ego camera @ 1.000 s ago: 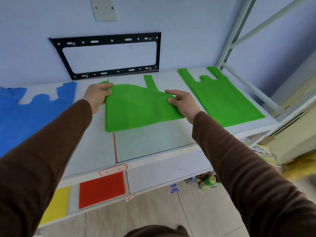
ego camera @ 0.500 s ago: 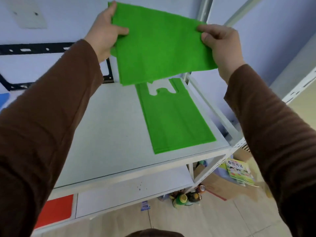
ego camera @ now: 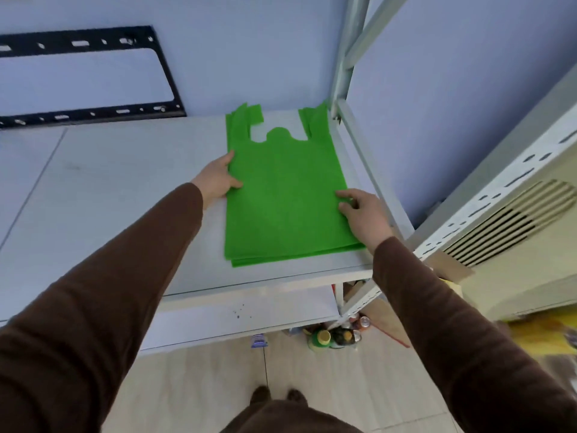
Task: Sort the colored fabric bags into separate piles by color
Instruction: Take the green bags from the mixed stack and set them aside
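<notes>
Writing shows nowhere legible; the bottles (ego camera: 324,337) under the tabletop (ego camera: 109,198) are too blurred to read; green bags (ego camera: 284,195), vest-handled, lie stacked flat at the tabletop's far right corner, lower edges slightly offset; left hand (ego camera: 218,179) touches their left edge, fingers relaxed; right hand (ego camera: 363,214) rests on the right edge, fingers loosely bent.

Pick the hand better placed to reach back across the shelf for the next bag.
Left, likely. The left hand lies at the green pile's left edge, beside the open shelf. The right hand sits at the pile's right edge, by the frame.
</notes>
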The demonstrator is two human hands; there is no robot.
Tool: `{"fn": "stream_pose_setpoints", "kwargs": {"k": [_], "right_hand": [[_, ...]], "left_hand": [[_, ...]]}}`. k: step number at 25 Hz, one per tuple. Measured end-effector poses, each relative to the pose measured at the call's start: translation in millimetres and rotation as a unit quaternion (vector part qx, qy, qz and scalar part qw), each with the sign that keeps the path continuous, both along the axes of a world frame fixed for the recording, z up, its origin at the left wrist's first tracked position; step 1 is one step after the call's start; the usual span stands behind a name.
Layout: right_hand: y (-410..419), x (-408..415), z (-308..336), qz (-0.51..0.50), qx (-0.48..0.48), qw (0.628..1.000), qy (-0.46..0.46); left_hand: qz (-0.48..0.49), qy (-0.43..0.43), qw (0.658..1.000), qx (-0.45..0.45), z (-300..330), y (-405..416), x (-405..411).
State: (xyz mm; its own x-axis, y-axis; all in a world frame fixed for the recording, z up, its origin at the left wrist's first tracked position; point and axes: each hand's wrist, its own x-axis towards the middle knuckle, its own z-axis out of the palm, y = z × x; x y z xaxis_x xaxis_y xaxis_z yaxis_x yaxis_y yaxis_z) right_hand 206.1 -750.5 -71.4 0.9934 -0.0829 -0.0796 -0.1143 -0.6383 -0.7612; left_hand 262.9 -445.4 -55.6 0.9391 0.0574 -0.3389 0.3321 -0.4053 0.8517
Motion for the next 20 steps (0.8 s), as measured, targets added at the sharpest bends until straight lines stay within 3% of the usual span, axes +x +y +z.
{"fn": "stream_pose_setpoints", "kwargs": {"k": [4,8,13,16,20], "right_hand": [[-1.1,-2.7,3.1,0.011,-0.102,0.994,-0.031],[-2.5,-6.4,1.0,-0.008,-0.112,0.993,-0.031],[-4.7,-8.1,6.3,0.024,-0.157,0.987,-0.024],[-14.4,-18.5,3.3,0.042,-0.130,0.990,-0.013],[-11.4,-37.7,-3.8,0.061,-0.023,0.998,-0.009]], "left_hand": [[-0.024,-0.043,0.990,0.132,2.5,-1.6,-2.7],[-0.036,-0.073,0.985,0.152,0.5,-7.2,-12.3],[-0.026,-0.100,0.964,0.245,5.7,-5.2,-35.5],[-0.030,-0.116,0.962,0.246,7.3,-10.7,-78.6],[-0.092,-0.087,0.968,0.214,-6.2,-31.0,-136.9]]}}
